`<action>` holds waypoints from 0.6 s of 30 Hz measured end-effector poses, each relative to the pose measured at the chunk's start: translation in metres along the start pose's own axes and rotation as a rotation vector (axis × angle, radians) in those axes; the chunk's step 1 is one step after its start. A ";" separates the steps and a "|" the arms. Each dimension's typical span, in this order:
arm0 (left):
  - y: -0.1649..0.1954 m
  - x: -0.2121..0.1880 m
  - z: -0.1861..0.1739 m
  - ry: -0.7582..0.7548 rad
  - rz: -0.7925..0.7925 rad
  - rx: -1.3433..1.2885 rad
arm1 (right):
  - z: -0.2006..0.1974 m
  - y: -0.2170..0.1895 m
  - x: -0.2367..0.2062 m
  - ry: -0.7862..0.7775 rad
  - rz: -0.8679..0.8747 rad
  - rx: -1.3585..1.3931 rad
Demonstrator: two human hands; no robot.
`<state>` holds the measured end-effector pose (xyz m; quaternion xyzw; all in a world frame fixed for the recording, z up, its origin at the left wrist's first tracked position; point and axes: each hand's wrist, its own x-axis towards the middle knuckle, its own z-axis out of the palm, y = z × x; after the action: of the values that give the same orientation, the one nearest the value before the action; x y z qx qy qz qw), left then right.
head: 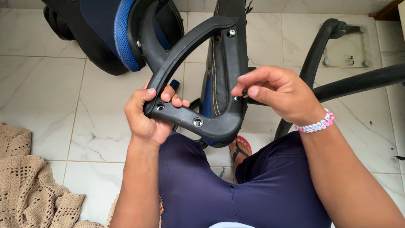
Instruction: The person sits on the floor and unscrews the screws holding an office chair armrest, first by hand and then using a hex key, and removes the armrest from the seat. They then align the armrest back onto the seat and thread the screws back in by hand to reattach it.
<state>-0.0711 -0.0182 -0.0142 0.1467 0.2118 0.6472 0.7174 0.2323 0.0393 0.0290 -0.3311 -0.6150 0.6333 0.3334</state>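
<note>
A black plastic chair armrest [198, 63] stands against the edge of a dark chair seat [225, 80] held upright over my lap. My left hand [147, 116] grips the armrest's lower left corner beside a bolt hole. My right hand [278, 93], with a bead bracelet on the wrist, pinches a small bolt [237, 98] at the armrest's right side with thumb and forefinger. Another bolt head [231, 32] sits near the armrest's top.
A blue and black chair backrest [109, 33] lies on the tiled floor at the upper left. A second black armrest [320, 55] and a glass bathroom scale [348, 46] are at the right. A beige crochet cloth [29, 185] lies at the lower left.
</note>
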 end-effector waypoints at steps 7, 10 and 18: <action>0.000 0.000 0.000 -0.007 0.012 0.016 | 0.002 0.010 0.001 0.068 -0.206 -0.091; 0.000 0.000 -0.001 -0.016 0.004 0.004 | 0.004 0.011 -0.001 0.099 -0.220 -0.068; -0.001 -0.001 -0.001 0.004 0.006 -0.001 | -0.013 0.008 -0.007 -0.030 -0.023 0.047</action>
<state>-0.0706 -0.0192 -0.0160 0.1458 0.2126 0.6496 0.7153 0.2467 0.0408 0.0206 -0.3063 -0.6087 0.6486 0.3391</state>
